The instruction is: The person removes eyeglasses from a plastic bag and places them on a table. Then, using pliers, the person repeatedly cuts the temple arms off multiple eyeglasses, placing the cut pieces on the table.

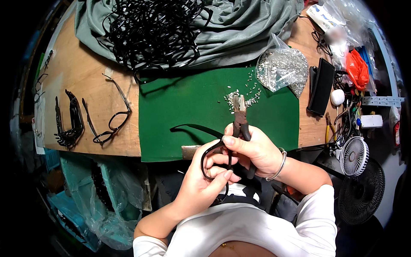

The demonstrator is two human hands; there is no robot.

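Observation:
A black glasses frame (203,166) is gripped in my left hand (199,182), its fingers closed around the rim. One temple of the frame reaches up and left over the green mat (180,103). My right hand (257,150) is closed around pliers (240,118) with dark handles; their jaws point away from me and stand slightly apart. The right thumb also presses on the frame near its hinge. Around the jaws lie many small silvery metal pieces (231,97). Beyond them, a clear plastic bag (282,68) holds more of these pieces.
A heap of black glasses frames (154,34) lies on grey cloth (239,43) at the back. Other glasses (112,124) and a stack of folded frames (70,122) rest at left. On the right are a black case (321,85), yellow-handled pliers (329,128) and a small white fan (354,156).

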